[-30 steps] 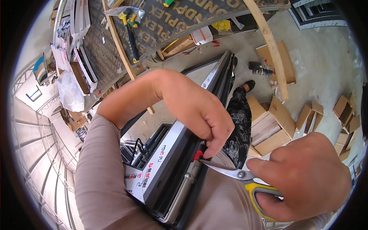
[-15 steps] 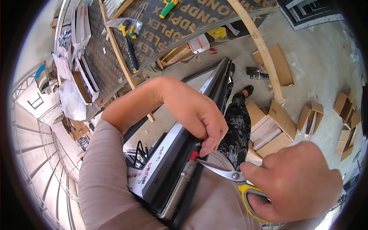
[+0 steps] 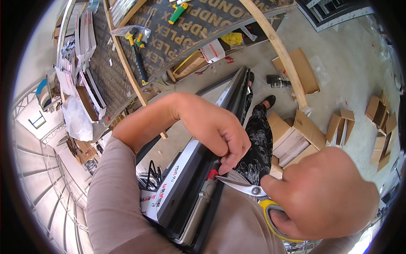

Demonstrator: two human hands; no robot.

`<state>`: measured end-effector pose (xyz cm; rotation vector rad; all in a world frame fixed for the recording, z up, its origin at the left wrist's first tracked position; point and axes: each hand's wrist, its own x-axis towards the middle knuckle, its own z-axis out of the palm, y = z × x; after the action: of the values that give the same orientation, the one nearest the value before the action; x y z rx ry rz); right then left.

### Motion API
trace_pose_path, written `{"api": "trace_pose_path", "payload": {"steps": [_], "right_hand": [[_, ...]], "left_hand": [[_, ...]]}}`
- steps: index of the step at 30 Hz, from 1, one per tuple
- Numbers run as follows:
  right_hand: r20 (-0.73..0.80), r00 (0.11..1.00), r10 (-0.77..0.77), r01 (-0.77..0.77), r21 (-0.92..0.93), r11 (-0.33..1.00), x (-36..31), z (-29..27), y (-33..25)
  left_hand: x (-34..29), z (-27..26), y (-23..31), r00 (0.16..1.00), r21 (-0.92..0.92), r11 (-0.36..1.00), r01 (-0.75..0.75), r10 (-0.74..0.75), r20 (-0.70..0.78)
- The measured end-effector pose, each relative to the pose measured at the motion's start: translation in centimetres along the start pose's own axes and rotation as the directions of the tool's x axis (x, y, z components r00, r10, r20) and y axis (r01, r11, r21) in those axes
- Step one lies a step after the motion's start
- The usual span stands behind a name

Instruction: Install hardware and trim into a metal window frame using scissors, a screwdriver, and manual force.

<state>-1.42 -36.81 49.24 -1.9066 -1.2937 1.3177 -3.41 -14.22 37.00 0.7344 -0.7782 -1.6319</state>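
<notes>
My right hand (image 3: 323,192) is closed round the yellow-handled scissors (image 3: 256,190), with fingers through a handle loop. The scissor blades are slightly apart, their tips beside a small red piece (image 3: 212,173). That piece sits at the upper end of a grey metal arm (image 3: 198,209) lying along a long black profile frame (image 3: 175,203). Just above the red piece, my left hand (image 3: 218,133) is curled with thumb and forefinger pinched at the frame; what they grip is hidden. White printed film (image 3: 182,165) covers one face of the frame, which leans against my body.
Ahead stands a dark printed board table (image 3: 165,44) with wooden strips, a hammer (image 3: 137,59) and a green-handled tool (image 3: 177,13). Open cardboard boxes (image 3: 313,129) and a black power tool (image 3: 278,81) are on the floor to the right. White packaging (image 3: 86,38) is stacked at left.
The view has shifted slightly, so the background sits a little left. The scissors stay beside the red piece, with the right hand turned slightly; the left hand keeps its pinch.
</notes>
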Motion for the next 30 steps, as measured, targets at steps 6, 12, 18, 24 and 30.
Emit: {"api": "trace_pose_path", "payload": {"steps": [6, 12, 18, 24, 30], "right_hand": [[0.145, 0.988, 0.043, -0.024, -0.124, 0.992, 0.8, -1.9, -1.0], [-0.073, 0.997, -0.008, 0.015, 0.086, 0.996, -0.6, 2.3, 1.3], [-0.300, 0.953, -0.039, 0.059, 0.057, 0.997, -1.5, 3.7, 1.2], [-0.358, 0.934, -0.011, 0.069, 0.150, 0.986, -1.8, 4.6, 1.8], [-0.415, 0.908, -0.058, 0.196, 0.298, 0.934, -1.0, 6.2, 4.6]], "left_hand": [[0.3, 0.1, 0.1, 1.000, 0.044, 0.999, -0.015, 0.014, 0.016], [-0.3, 0.6, -0.6, 0.998, 0.045, 0.997, -0.057, 0.058, -0.017], [0.2, 0.0, -0.1, 0.999, 0.063, 0.997, -0.045, 0.043, 0.032], [-0.1, 0.1, 0.0, 0.998, 0.060, 0.996, -0.068, 0.068, 0.001], [-0.5, 0.3, -0.4, 0.996, 0.037, 0.996, -0.083, 0.085, -0.040]]}}
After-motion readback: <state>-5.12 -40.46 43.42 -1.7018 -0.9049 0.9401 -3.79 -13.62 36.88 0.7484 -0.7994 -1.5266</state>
